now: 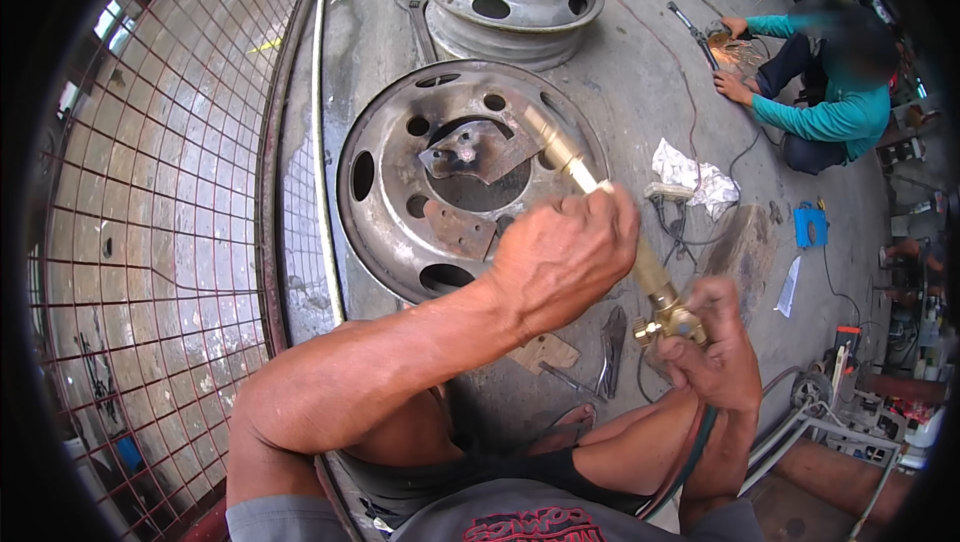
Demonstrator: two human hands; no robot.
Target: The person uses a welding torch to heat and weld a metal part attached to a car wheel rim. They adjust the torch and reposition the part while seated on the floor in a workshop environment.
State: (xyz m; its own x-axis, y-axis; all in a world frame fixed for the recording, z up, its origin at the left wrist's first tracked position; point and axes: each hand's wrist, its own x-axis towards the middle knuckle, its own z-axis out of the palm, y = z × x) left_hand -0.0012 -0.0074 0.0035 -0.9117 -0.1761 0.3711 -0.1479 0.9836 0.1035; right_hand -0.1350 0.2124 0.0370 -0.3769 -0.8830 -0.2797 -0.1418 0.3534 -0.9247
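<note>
A brass gas torch slants up and to the left across my view, its nozzle over the right side of a steel wheel rim. My left hand is wrapped round the torch's tube below the nozzle. At the torch's lower end my right hand grips the body beside the valve knobs, its fingers slightly blurred. Red and dark green hoses run down from there along my right forearm. On the rim lie a dark, scorched metal plate and a smaller brownish plate with holes.
Behind stands another wheel rim with a wrench beside it. Pliers lie near my feet. A wire-mesh fence lines the left. At far right a crouching person works amid sparks. A white cloth and blue box lie right.
</note>
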